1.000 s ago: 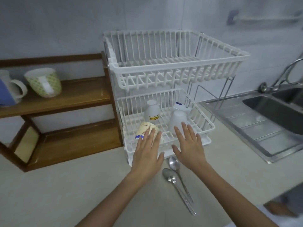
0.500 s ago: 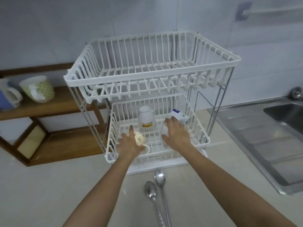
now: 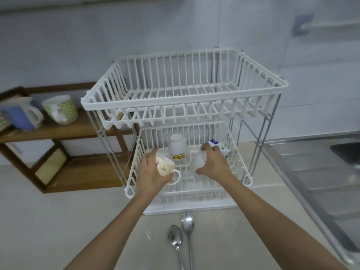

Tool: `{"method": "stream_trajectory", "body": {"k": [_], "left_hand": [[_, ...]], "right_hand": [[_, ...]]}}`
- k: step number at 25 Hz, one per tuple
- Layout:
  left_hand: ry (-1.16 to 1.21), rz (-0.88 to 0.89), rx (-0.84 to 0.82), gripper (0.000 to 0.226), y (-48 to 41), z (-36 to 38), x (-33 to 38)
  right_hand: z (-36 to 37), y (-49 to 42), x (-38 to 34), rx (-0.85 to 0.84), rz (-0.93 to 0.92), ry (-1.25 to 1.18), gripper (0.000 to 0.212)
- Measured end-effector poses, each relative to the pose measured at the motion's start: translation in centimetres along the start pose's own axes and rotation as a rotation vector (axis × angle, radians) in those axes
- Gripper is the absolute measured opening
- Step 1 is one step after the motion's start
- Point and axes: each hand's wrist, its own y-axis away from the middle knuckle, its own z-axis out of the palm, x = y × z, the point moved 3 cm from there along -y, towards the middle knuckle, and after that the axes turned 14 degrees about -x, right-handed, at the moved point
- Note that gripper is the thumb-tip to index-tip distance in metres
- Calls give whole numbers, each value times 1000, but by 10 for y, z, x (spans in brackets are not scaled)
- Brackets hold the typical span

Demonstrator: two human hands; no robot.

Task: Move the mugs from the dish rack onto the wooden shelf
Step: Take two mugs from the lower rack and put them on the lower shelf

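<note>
pale kitchen counter (image 3: 58, 221), white two-tier dish rack (image 3: 183, 98) against tiled wall. inside rack's lower basket: left hand (image 3: 151, 175) clasped around cream patterned mug (image 3: 165, 167), right hand (image 3: 214, 166) wrapped over plain white mug (image 3: 196, 164). left of rack: wooden shelf (image 3: 64, 129) bearing green mug (image 3: 60, 109) and blue mug (image 3: 20, 115). in front of rack: two spoons (image 3: 182, 238).
</note>
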Motion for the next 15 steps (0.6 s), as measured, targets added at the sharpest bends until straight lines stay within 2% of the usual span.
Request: {"method": "stream_trajectory", "body": {"k": [1,3,5,7,11,15], "left_hand": [[89,41,57,104,10,-8,6],[324,65,102,104,38,-19,12],[472,62,83,102,68,-28,10],[490,42,53,102,95,-34,-1],[494,-8,18,98,133,-47,-37],[510,-109,49,96,151,-68,-82]], "right_hand": [[-7,7,-1,90,-30,-160,77],[-15,26,-1,187,-46,-661,74],[-11,47,1,46,-35,-1207,74],[4,69,5,-200,-5,-1494,79],[47,109,6,-509,-19,-1666,88],[79,130,-43,-812,-246,-1555,79]]}}
